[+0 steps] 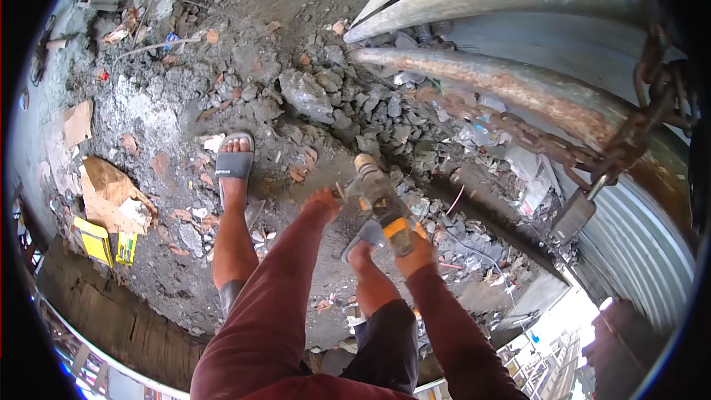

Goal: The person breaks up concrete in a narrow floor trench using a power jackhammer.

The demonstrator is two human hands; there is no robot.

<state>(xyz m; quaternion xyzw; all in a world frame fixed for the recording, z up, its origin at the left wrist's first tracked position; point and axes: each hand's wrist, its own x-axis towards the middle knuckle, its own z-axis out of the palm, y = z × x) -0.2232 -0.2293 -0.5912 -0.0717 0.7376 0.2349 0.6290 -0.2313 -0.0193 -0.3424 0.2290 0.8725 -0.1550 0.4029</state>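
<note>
A yellow-and-dark rotary hammer is held over the broken ground between my two feet, its front end angled toward the rubble. My right hand is wrapped round its rear end. On the other side, my left hand is closed at the side handle near the tool's front. No bit can be made out beyond the nose. Grey broken chunks and loose rubble lie just past the tool.
Rusty pipes and a heavy chain with a padlock hang at the right, beside corrugated metal. Torn cardboard and a yellow box lie at left. My feet wear grey slides.
</note>
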